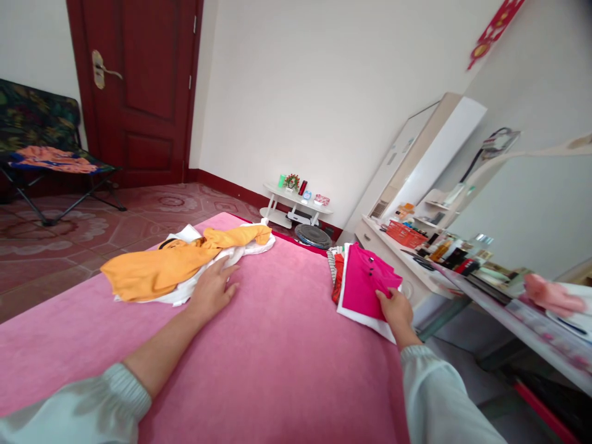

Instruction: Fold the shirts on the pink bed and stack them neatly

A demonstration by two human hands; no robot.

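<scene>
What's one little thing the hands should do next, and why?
I'd say the right hand should probably leave the bright pink shirt and go over to the orange top. The pink shirt already lies flat and neat on other clothes, but the orange top is rumpled and stretched out, and the left hand is right by it.

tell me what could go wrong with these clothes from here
The pink garment lies on a white one, with the right hand at its near edge; a tug might skew the layers.

That pile sits close to the right edge of the pink cover, so a sideways push could send it over.

The orange garment lies loosely near the left edge and might slip off if nudged outward.
</scene>
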